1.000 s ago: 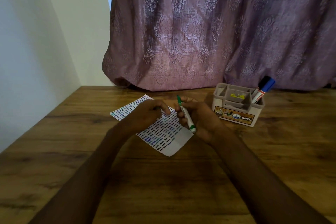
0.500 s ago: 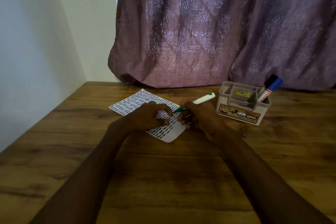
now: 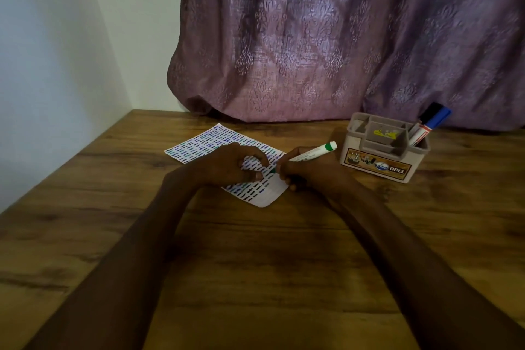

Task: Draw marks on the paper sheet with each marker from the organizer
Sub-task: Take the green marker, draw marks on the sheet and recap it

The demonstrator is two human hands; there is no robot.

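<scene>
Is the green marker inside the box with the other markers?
No, the green marker is in the right hand, tip on the paper, outside the box.

Mauve fabric curtain (image 3: 326, 37) – embossed damask motifs in a lighter pinkish tone, repeating across the folds. Brown wooden table (image 3: 255, 264) – warm grain, darker streaks and knots. White paper sheet (image 3: 204, 145) – rows of short dashes, blue, green, purple and black mixed; near corner is bare white. White-barrelled marker with green end and green tip (image 3: 311, 154). Beige plastic organizer (image 3: 383, 156) – brown-orange front label, white "OPEL" lettering, small blue oval logo; something yellow in its middle compartment. Blue-capped marker (image 3: 436, 119) and black-capped marker (image 3: 429, 113), white barrels with red print. Walls (image 3: 56, 51) pale white, bluish on the left.
</scene>
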